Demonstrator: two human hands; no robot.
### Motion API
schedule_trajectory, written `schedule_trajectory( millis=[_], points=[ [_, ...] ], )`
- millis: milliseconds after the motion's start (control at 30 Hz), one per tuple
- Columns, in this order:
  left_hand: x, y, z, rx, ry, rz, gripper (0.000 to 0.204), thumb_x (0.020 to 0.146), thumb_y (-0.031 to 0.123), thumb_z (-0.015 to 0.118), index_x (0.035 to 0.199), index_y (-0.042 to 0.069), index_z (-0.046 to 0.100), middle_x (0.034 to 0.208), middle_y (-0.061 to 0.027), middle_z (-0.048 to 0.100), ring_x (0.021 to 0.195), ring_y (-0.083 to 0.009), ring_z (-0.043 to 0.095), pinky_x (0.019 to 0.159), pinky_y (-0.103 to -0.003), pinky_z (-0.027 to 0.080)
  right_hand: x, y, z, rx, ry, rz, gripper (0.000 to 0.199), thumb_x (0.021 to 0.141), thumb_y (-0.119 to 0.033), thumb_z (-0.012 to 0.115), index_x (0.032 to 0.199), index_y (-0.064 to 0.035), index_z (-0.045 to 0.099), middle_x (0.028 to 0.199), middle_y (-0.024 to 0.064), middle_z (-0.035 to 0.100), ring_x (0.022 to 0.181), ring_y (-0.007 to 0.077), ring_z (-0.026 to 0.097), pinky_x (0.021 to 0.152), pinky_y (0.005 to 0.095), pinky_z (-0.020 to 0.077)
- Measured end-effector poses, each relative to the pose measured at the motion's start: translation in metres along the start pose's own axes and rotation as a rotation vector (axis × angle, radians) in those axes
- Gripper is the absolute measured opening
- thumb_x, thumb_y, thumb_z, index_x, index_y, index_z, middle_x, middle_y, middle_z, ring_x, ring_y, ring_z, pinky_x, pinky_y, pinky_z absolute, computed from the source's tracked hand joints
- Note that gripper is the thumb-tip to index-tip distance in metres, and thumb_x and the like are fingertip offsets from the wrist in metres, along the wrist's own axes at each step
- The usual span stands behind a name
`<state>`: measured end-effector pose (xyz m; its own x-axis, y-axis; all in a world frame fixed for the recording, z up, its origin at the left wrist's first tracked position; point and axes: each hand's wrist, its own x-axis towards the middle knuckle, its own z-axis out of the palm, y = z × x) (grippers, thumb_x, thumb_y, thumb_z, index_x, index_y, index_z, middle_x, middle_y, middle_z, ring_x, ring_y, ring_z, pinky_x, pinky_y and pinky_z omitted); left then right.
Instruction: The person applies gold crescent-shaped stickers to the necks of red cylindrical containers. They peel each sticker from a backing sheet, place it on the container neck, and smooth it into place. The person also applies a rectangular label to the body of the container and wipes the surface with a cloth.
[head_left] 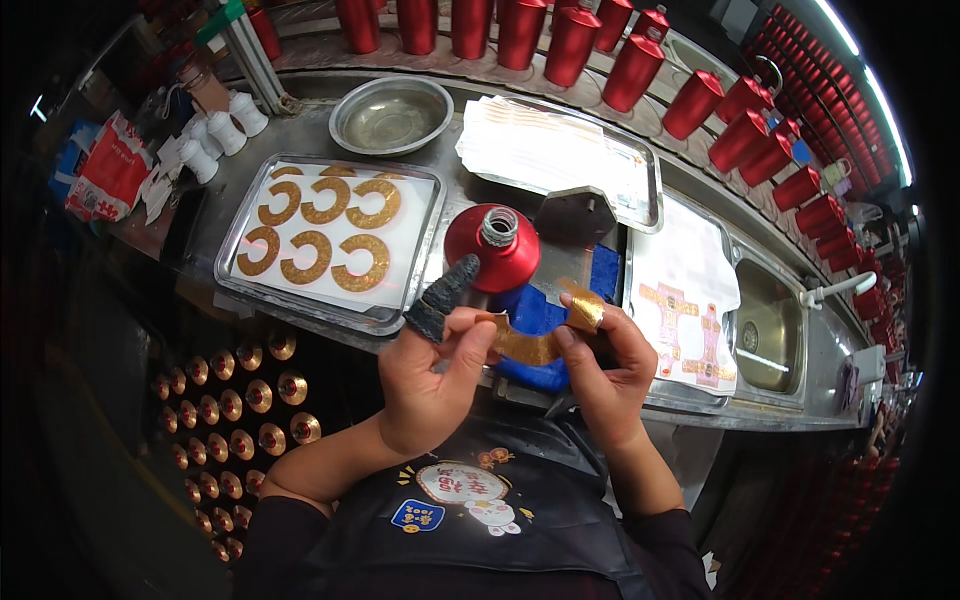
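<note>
Black cartoon-printed apron fills six o'clock, and above it I've got a shiny gold, foil-like curved label stretched between both hands! My left hand, a black finger cover on one finger, pinches the nine-o'clock end; my right hand nips the three-o'clock end. Just past the label, toward eleven, stands a glossy red bottle, upright, neck uncapped! Ten o'clock: a rectangular steel tray with flat gold C-shaped labels.
</note>
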<state>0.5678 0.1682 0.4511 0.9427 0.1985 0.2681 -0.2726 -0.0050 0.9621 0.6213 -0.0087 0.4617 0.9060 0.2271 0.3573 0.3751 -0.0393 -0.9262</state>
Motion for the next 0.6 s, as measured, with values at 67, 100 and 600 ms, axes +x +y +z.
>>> schedule_trajectory(
  millis=[67, 100, 600],
  points=[
    [0.011, -0.002, -0.009, 0.03, 0.1, 0.092, 0.027, 0.099, -0.002, 0.057, 0.125, -0.005, 0.05, 0.103, -0.0102, 0.068, 0.085, -0.0151, 0.069, 0.074, -0.029, 0.059, 0.012, 0.002, 0.001, -0.076, -0.106, 0.019, 0.028, 0.091, 0.005, 0.065, 0.119, 0.005, 0.062, 0.11, 0.0078, 0.067, 0.098, 0.0097, 0.065, 0.087, 0.0241, 0.0523],
    [0.018, -0.004, -0.011, -0.016, 0.158, 0.078, 0.018, 0.098, -0.001, 0.06, 0.114, -0.005, 0.054, 0.096, -0.0084, 0.068, 0.08, -0.0127, 0.069, 0.07, -0.027, 0.06, 0.021, 0.005, 0.002, -0.086, -0.13, 0.014, 0.03, 0.091, 0.005, 0.066, 0.12, 0.0049, 0.061, 0.11, 0.0079, 0.067, 0.099, 0.0098, 0.065, 0.086, 0.024, 0.0524],
    [0.059, -0.036, -0.042, 0.048, 0.155, 0.02, 0.044, 0.093, 0.01, 0.069, 0.131, -0.004, 0.052, 0.116, -0.0087, 0.061, 0.108, -0.0119, 0.059, 0.091, -0.028, 0.049, 0.07, 0.017, 0.017, 0.286, -0.135, 0.404, 0.042, 0.086, -0.006, 0.072, 0.125, 0.0003, 0.059, 0.112, 0.0044, 0.063, 0.077, 0.0044, 0.06, 0.066, 0.0177, 0.0458]
  ],
)
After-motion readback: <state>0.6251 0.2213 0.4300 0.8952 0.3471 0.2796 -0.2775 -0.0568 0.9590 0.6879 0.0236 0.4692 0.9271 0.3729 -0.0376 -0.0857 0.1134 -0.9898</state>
